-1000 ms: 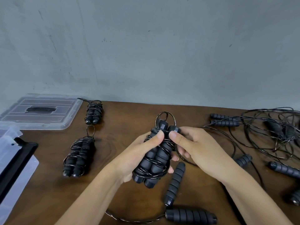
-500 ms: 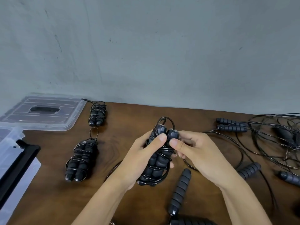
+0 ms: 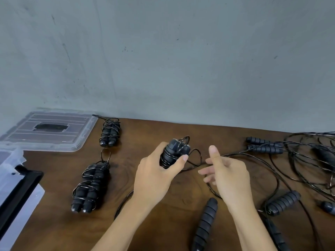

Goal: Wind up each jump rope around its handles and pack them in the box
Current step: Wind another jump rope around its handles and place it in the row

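Wound rope bundle (image 3: pixel 174 153) is gripped over the table (image 3: pixel 145 131) by left hand (image 3: pixel 155 176), right hand (image 3: pixel 224 171) off and relaxed; loose tail (image 3: pixel 194 158) should be tucked under a turn before boxing.

Plain grey-blue plastered wall (image 3: pixel 181 57) across the whole upper half, from 9 through 12 to 3 o'clock, marked with faint dark scuffs and a few small specks. Below, a dark brown wooden surface (image 3: pixel 150 131) with visible grain, filling the lower half from 8 to 4 o'clock, its far edge meeting the wall in a line sloping slightly down towards 3 o'clock. Even, soft light, with only weak shadows on the wood.
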Available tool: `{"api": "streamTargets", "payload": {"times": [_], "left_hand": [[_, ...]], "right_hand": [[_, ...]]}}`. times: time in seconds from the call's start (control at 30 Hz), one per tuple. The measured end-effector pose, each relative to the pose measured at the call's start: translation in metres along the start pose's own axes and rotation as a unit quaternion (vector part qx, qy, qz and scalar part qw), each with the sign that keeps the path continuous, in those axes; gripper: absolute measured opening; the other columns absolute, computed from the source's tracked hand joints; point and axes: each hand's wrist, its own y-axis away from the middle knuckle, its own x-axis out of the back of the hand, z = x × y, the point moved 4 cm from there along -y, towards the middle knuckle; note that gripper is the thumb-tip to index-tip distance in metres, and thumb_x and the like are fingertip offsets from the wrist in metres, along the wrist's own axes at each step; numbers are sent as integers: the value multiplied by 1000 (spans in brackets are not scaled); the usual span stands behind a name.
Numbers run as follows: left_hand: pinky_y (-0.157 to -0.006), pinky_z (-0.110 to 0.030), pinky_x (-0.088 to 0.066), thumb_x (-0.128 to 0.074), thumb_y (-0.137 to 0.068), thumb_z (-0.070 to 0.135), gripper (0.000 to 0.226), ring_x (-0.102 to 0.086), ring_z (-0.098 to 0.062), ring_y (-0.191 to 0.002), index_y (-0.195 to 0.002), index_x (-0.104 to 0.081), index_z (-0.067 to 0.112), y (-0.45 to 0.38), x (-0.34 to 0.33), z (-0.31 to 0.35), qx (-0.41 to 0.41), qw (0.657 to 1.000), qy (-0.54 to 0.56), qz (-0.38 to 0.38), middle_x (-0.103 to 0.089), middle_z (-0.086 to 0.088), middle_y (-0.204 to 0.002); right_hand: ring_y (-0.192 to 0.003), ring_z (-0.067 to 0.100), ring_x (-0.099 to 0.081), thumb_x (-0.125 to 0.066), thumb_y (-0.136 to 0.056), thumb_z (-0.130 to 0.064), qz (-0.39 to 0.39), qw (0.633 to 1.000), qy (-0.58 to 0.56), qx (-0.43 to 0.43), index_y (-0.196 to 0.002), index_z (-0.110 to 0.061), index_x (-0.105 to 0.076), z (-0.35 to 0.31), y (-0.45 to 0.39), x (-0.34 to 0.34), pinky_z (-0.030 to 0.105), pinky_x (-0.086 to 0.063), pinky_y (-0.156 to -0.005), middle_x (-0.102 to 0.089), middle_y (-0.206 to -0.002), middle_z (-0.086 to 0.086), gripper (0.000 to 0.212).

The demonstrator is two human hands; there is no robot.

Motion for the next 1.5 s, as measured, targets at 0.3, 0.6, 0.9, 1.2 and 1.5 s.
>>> {"api": "streamTargets", "payload": {"times": [0.3,0.6,0.9,1.2,1.5], "left_hand": [[-70,-19,-49,-55,-82,78,48,-64,1,-90,-119,-60,48,0,-10,2,-93,980,-166,-50,-68,26,-99],[-59,-29,-46,-58,-86,72,35,-59,-9,-65,-100,-59,40,5,-14,0,-50,992,-98,-58,-61,16,-74],[-71,-33,-54,-68,-97,48,18,-66,-7,-74,-109,-65,34,11,-15,-2,2,997,36,-69,-71,9,-85],[-69,-28,-54,-53,-105,47,64,-65,-9,-72,-152,-15,71,24,-19,1,-49,992,-9,-118,-74,4,-97],[-53,-21,-33,-51,-103,52,80,-42,-7,-49,-158,7,59,31,-21,0,-21,985,-48,-167,-45,9,-56]], "right_hand": [[-84,23,-78,-64,-97,-42,-168,964,-149,-140,-103,-3,-73,9,-24,-21,33,-62,-77,-79,-87,12,41],[-97,19,-76,-75,-90,-11,-15,927,-368,-72,-119,-5,-71,21,-12,-20,32,-59,-89,-79,-97,8,30],[-91,10,-71,-79,-86,-11,77,970,-110,205,-112,-28,-77,4,8,-7,18,-55,-82,-75,-91,-16,30],[-93,-4,-59,-77,-88,-5,63,910,175,371,-115,-13,-78,-10,15,-6,1,-44,-80,-74,-93,-7,28],[-81,2,-70,-78,-88,-14,72,929,170,321,-95,-22,-82,-16,20,-3,3,-44,-82,-77,-86,-12,11]]}}
